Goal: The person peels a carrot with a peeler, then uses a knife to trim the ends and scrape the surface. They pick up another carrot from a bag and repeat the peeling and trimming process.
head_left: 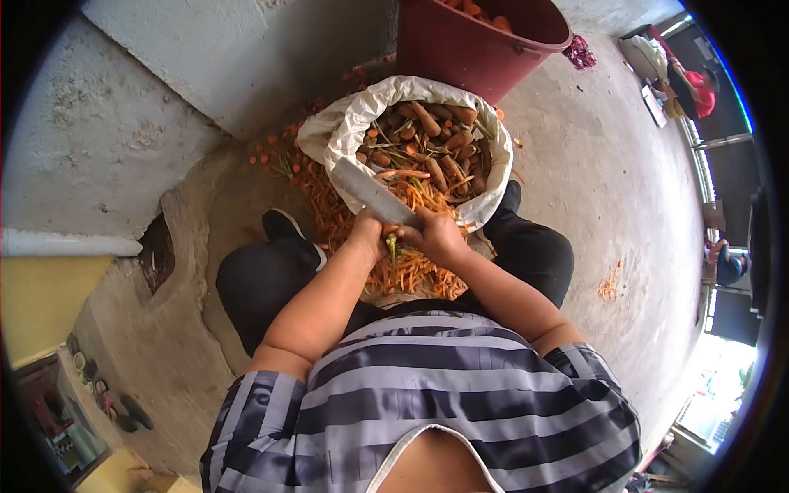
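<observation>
The white sack stands open on the floor, in front of the person. Lots of carrots lie in it, some with green bits, and peels lie on them at the near side of the sack.

The 2 hands are close together, just by the near rim of the sack. The right hand is shut tight on the knife; its handle is hidden in the fist. The flat blade slants out to the left, over the near left rim of the sack. The left hand is curled shut on 1 carrot, under the knife. Only a bit of it shows, with a green end.

More peels make a heap on the near side of the sack, between the 2 legs. Round orange bits lie left of the sack. The red tub is behind the sack, with orange bits in it. Far to the right of the sack are 2 other people.
</observation>
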`<act>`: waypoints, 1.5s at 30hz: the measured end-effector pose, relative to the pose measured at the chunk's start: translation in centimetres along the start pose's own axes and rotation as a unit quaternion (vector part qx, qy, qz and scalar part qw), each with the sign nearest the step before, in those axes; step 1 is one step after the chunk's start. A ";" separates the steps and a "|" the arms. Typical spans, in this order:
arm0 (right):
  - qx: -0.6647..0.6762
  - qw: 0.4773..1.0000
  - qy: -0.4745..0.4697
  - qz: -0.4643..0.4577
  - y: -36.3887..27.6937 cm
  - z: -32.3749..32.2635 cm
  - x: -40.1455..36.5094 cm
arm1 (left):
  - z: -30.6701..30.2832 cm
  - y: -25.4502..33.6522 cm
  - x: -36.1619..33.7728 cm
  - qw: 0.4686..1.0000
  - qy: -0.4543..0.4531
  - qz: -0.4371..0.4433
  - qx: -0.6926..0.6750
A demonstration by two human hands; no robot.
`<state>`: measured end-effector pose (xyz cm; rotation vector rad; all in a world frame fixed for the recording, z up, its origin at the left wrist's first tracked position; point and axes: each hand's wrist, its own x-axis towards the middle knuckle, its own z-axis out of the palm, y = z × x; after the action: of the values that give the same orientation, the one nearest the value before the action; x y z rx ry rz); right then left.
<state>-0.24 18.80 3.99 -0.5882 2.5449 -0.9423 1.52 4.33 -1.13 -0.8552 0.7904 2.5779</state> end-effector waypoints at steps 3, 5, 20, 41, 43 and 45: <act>0.249 0.950 -0.077 0.170 1.0 -1.9 1.5 | 0.9 1.1 -0.6 0.997 -0.025 -0.008 0.078; 0.459 0.872 -0.062 0.158 5.0 -0.4 2.2 | 1.2 1.8 -1.0 0.971 -0.081 0.078 0.210; 0.052 0.997 0.040 0.051 3.2 -0.9 1.2 | 1.8 0.5 -2.4 0.613 -0.056 0.326 0.717; -0.170 0.972 -0.131 0.100 3.8 2.1 -0.1 | -3.1 0.0 0.5 0.435 0.124 -0.064 0.889; -0.212 0.972 -0.074 0.069 5.7 3.4 -0.1 | -3.2 2.0 0.1 0.474 0.211 -0.033 0.854; -0.239 0.969 -0.048 0.045 7.1 4.1 -0.1 | -2.3 4.2 -0.3 0.479 0.262 -0.015 0.838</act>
<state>-0.02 21.62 -3.71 -0.6218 2.6881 -0.2542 0.93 -0.42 -0.84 -0.6831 2.4906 0.3224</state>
